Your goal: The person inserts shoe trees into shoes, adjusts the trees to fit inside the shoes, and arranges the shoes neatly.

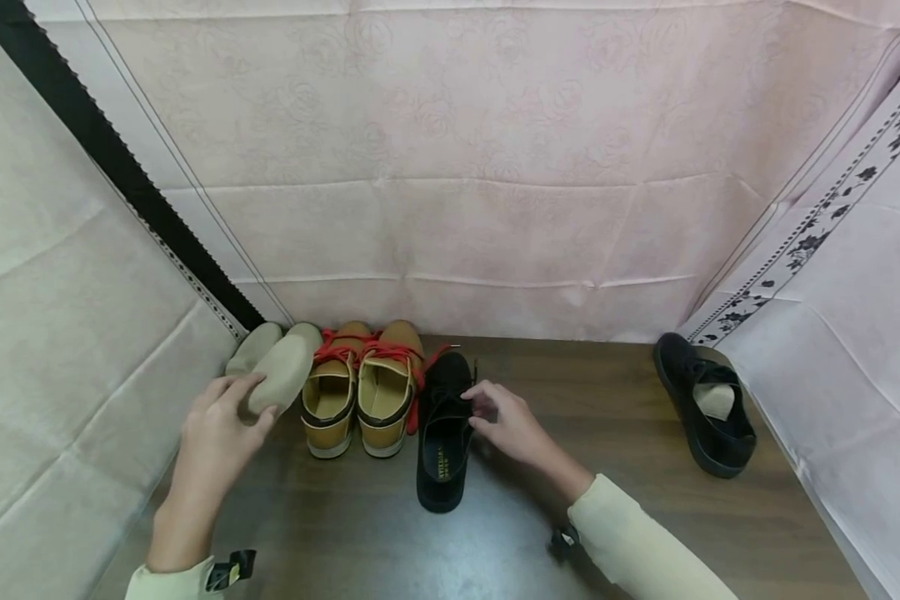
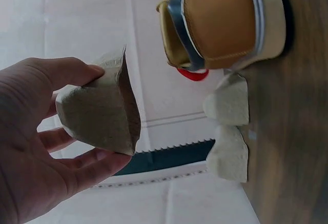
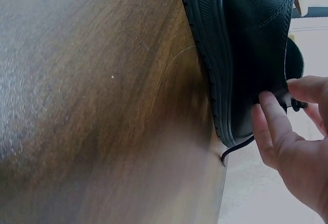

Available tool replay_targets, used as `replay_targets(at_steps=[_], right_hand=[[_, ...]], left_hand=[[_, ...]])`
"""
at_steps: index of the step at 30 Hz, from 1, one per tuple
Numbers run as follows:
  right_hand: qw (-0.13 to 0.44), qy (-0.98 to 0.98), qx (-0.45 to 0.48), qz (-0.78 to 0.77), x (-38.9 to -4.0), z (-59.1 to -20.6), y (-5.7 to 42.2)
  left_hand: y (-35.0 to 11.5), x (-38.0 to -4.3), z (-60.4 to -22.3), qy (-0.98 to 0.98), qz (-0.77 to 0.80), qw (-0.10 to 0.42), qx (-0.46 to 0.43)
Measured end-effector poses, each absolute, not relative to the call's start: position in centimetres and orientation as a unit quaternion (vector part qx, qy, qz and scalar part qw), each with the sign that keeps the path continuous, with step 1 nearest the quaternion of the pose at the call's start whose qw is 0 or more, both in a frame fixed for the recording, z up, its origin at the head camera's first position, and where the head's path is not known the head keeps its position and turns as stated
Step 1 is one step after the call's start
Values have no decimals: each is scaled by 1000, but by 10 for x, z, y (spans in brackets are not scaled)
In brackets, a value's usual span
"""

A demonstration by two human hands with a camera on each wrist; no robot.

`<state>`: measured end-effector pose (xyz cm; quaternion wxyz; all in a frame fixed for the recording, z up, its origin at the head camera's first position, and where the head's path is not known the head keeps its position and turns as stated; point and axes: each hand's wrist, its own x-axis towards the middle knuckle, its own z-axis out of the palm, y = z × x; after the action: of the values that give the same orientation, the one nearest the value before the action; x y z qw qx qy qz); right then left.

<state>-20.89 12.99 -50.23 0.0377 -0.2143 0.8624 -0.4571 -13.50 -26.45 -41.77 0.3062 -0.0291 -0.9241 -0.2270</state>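
Observation:
My left hand (image 1: 221, 433) grips a grey moulded-pulp shoe insert (image 2: 97, 116) between thumb and fingers, raised above the floor. In the left wrist view, two similar inserts (image 2: 228, 101) stand on the floor against the wall. Beside them is a pair of tan shoes (image 1: 386, 408) with red laces, toes to the back wall. Right of these stands a black shoe (image 1: 442, 450), its toe also toward the wall. The thumb and fingers of my right hand (image 1: 510, 421) are at that shoe's right side, pinching its opening edge near the laces.
A second black shoe (image 1: 705, 417) stands far right on the wooden floor (image 1: 585, 392), a pale insert (image 1: 714, 401) inside it. Fabric-covered walls close off the back (image 1: 480, 208), left (image 1: 67, 350) and right (image 1: 862, 333).

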Motion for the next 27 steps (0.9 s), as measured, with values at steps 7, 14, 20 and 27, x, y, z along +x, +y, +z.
replay_targets(at_steps=[7, 14, 20, 27], right_hand=[[38, 860, -214, -461, -209, -502, 130], [38, 857, -216, -466, -209, -503, 131], [38, 861, -215, -460, -210, -503, 130], [41, 864, -210, -456, -210, -502, 130]], left_hand=[[-255, -134, -412, -930, -245, 271, -42], [-247, -134, -410, -933, -245, 258, -52], [-241, -132, -406, -935, -250, 244, -55], [-233, -131, -402, -936, -258, 229, -64]])
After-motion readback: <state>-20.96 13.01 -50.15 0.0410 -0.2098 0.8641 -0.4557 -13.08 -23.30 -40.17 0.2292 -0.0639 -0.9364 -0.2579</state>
